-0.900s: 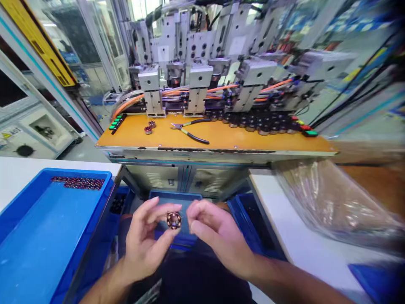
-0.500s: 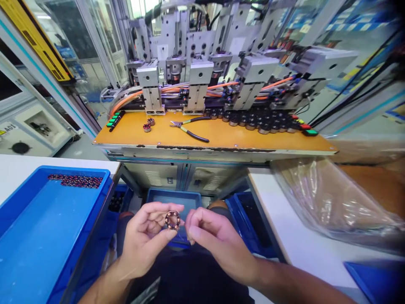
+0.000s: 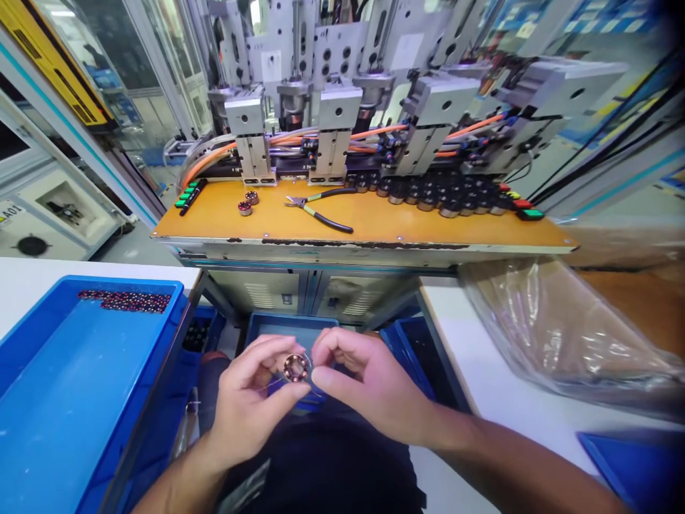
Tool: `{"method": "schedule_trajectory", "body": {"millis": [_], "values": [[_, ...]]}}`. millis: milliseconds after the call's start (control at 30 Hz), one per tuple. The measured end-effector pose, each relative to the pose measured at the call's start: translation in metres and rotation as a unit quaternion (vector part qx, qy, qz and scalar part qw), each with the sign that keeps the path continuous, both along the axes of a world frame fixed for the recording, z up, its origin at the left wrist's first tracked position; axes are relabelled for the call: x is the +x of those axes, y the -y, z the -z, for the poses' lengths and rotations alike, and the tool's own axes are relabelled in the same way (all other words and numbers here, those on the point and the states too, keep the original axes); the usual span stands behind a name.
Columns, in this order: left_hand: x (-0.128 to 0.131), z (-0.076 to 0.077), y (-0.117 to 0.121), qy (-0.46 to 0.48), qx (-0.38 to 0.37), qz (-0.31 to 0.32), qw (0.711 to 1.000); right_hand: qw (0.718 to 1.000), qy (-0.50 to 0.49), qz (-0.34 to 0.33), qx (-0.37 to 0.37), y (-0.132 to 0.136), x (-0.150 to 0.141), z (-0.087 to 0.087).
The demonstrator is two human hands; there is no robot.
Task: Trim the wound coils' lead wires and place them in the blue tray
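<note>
My left hand (image 3: 254,396) pinches a small stator ring (image 3: 295,368) between thumb and fingers, its round opening facing me and copper windings showing around the inside. Fine wire (image 3: 310,361) curves off the ring's right side towards the other hand. Close beside it, my right hand (image 3: 369,375) is closed, thumb and forefinger at this wire; the exact point of contact is hard to make out. Both hands are above my lap. On the orange bench top (image 3: 214,221) lie cutting pliers (image 3: 321,207) with dark handles, opened, and two similar stator rings (image 3: 245,208).
A blue tray (image 3: 64,385) on the left holds rows of stators (image 3: 133,302). Many black-topped cylindrical parts (image 3: 428,191) crowd the bench's right half beneath the machine (image 3: 338,107). Clear plastic sheeting (image 3: 556,328) covers part of the right table. Another blue bin (image 3: 294,325) stands below.
My right hand has moved slightly up and left, closer to the stator ring. The ring has shifted a little up and right. The wire now bows out beside it.
</note>
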State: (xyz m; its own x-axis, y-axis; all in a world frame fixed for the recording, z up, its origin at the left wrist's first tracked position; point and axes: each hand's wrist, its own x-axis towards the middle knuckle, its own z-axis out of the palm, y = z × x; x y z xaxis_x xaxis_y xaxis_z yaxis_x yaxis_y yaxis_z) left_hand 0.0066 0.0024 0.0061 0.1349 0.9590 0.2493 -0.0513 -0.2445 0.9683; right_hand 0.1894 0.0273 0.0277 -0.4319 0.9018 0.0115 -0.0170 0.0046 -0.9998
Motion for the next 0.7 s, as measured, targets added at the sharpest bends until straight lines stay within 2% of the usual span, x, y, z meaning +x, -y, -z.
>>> {"method": "schedule_trajectory", "body": {"millis": [133,233,333,500,600,700], "values": [[-0.001,0.001,0.006,-0.054,0.03,0.0,0.998,0.999,0.043,-0.001,0.0,0.0,0.001,-0.001],[-0.001,0.001,0.006,-0.058,0.03,-0.004,0.998,0.998,0.06,0.0,0.007,0.0,0.002,-0.002],[-0.001,0.0,0.002,-0.013,-0.031,0.009,0.999,0.999,0.051,-0.006,0.015,0.0,0.002,-0.001],[-0.003,0.001,-0.004,0.085,-0.135,0.073,0.985,0.999,0.039,-0.022,-0.002,0.002,0.002,0.0],[-0.005,0.001,-0.003,0.118,-0.146,0.083,0.979,0.998,0.027,-0.045,-0.039,0.0,0.004,0.0],[-0.008,-0.001,-0.003,0.113,-0.126,0.069,0.983,0.994,0.023,-0.069,-0.079,-0.004,0.009,-0.003]]}}
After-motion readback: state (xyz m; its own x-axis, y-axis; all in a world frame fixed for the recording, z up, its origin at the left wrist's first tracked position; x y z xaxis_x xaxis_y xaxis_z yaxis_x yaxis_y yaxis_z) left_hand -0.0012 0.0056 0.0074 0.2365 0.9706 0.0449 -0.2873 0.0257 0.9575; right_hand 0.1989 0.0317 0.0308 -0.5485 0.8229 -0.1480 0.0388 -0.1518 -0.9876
